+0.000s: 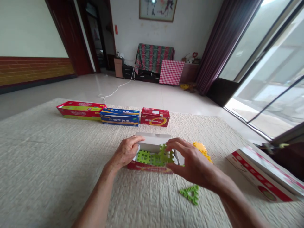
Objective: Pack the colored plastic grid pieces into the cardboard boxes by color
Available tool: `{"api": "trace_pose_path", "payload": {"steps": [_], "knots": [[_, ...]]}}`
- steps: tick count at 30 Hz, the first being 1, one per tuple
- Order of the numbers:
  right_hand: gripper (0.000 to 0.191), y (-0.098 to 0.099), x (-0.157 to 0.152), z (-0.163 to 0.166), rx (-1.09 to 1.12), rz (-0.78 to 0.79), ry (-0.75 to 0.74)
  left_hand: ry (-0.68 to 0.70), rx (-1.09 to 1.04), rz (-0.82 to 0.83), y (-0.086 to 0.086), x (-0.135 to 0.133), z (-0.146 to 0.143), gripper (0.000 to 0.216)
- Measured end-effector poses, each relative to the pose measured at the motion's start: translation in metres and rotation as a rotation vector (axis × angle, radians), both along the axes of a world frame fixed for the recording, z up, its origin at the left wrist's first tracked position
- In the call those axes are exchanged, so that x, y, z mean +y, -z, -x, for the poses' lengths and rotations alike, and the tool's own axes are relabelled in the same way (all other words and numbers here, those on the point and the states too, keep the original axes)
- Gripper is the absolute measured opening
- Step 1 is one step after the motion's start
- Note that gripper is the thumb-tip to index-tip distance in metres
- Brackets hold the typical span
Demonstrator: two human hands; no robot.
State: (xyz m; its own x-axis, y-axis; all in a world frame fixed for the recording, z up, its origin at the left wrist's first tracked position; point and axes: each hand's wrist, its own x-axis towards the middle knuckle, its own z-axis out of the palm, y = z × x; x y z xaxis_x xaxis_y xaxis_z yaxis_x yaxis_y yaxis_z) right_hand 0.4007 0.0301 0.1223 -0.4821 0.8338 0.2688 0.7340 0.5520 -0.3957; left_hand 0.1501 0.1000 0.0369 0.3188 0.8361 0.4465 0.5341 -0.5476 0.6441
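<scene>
A small red cardboard box (142,167) lies in front of me with its pale lid flap (152,138) raised. Inside it are several green toothed plastic building pieces (143,157), square with grid-like holes. My left hand (126,151) is closed on the left end of the box, fingers bent over its edge. At the right end, my right hand (190,158) pinches an upright green building piece (163,153) between thumb and fingers. A green triangular piece (190,193) rests on the mat below my right hand. Yellow pieces (200,147) are partly hidden behind that hand.
Along the mat's far part stand a red and yellow-green box (82,110), a blue box (120,119) and a closed red box (155,117). A larger white and red carton (263,177) stands on the right. A white cable (116,89) trails across the floor.
</scene>
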Motion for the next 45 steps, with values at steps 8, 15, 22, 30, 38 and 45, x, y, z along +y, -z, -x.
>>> {"api": "trace_pose_path", "payload": {"steps": [8,15,22,30,38,45], "knots": [[0.024,0.026,0.019,0.021,-0.118,-0.017,0.041,0.012,-0.018,0.009,-0.001,0.000,-0.001,0.045],[0.028,0.022,0.014,0.007,-0.068,-0.077,0.065,0.009,0.007,0.007,-0.001,-0.001,0.000,0.045],[0.011,0.012,0.016,-0.046,-0.038,-0.120,0.227,0.017,0.022,0.014,0.000,0.000,0.001,0.043],[0.035,0.055,0.012,-0.074,-0.278,-0.048,0.274,0.004,0.044,0.017,0.006,0.004,0.004,0.040],[0.035,0.084,0.003,-0.065,-0.328,-0.064,0.343,-0.007,0.043,0.021,0.006,0.004,0.005,0.039],[0.030,0.088,-0.001,-0.064,-0.326,-0.033,0.323,-0.007,0.045,0.037,0.006,0.004,0.005,0.039]]}}
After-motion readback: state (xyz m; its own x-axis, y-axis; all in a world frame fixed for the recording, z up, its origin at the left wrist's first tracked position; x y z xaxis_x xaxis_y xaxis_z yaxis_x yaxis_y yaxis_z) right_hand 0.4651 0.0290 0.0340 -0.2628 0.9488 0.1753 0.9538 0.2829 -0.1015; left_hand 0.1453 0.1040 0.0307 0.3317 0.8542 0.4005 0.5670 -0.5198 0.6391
